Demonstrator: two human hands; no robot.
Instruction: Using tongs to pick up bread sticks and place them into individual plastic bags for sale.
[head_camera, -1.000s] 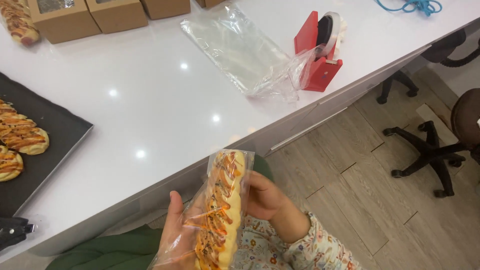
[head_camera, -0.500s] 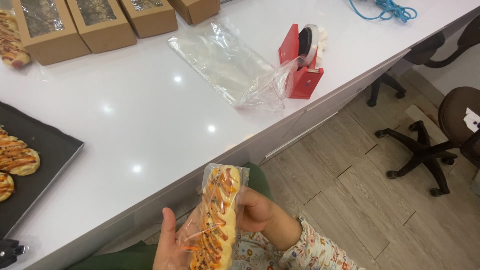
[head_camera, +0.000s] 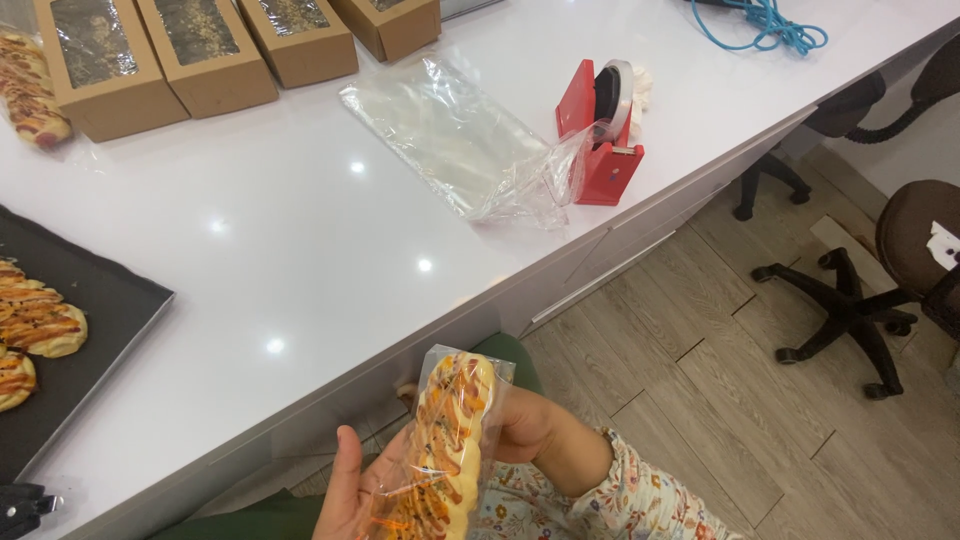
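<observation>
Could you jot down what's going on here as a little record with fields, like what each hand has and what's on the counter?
Left hand: open palm under the long sauce-striped bun in a clear plastic bag
Right hand: grips the bag's upper side
Counter: white, glossy
Tape: red tape dispenser beside a stack of clear plastic bags
Boxes: brown cardboard window boxes along the far edge
Tray: black baking tray with similar buns, at left
Floor: wood planks, black swivel chair
</observation>
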